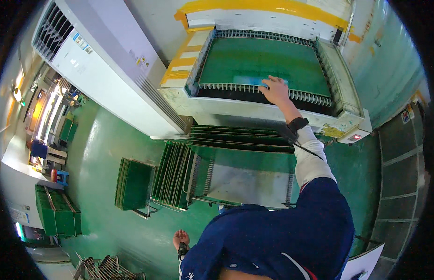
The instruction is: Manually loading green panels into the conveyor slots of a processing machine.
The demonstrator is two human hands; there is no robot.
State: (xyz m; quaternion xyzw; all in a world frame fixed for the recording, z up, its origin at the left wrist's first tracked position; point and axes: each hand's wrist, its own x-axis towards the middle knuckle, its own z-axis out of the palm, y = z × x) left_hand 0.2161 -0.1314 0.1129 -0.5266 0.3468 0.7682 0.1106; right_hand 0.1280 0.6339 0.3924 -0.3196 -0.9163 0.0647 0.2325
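— So where was the right hand (274, 90)?
— Up on the machine bed (340, 100), at its near edge. Its fingers (268, 83) were curled down, resting on a pale blue panel (248, 80) that lay flat on the green board (263, 60) just behind the toothed rail (226, 87). Whether they pinched the panel or only pressed on it could not be told.
— And the left hand (180, 238)?
— Low by the person's side, above the green floor (100, 140), fingers loosely spread, holding nothing.
— What stood around?
— Below the machine, a rack (240, 186) carried green boards, some stacked flat, others on edge; a smaller upright stack (134, 183) stood just left of it, green crates (57, 212) well apart, and a tall white cabinet (105, 65) beside the machine
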